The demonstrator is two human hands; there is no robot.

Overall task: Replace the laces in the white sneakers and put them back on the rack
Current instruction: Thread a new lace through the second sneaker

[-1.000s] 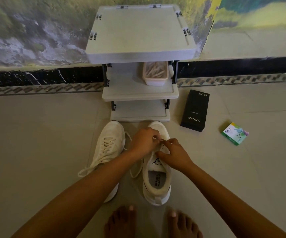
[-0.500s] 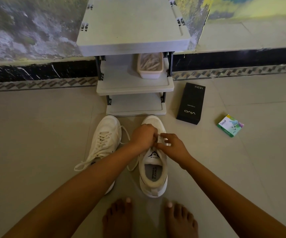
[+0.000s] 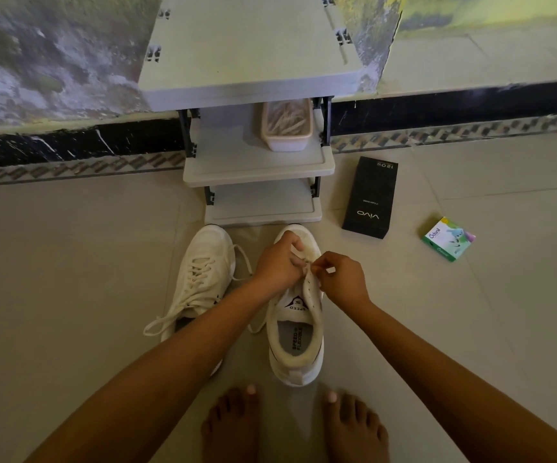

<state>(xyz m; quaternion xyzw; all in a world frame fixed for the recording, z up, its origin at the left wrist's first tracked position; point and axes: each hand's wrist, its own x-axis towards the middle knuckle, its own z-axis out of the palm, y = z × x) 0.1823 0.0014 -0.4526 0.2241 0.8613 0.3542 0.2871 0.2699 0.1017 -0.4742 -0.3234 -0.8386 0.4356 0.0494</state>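
Tiled floor [image 3: 70, 289] carries grey rack [image 3: 253, 61] w/ lace tub [image 3: 285, 144] on mid shelf; white L sneaker [image 3: 203, 269] & R sneaker [image 3: 299, 369]; black vivo box [image 3: 370, 198]; green Odonil box [image 3: 448, 239].

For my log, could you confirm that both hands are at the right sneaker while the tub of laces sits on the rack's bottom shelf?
Not quite: the head view shows the tub on the middle shelf of the rack, not the bottom one. The left hand and right hand are at the right sneaker.

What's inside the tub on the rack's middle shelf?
A loose pile of pale laces fills the translucent tub. The top shelf overhangs its far end, so the back of the tub and anything under the pile are hidden.
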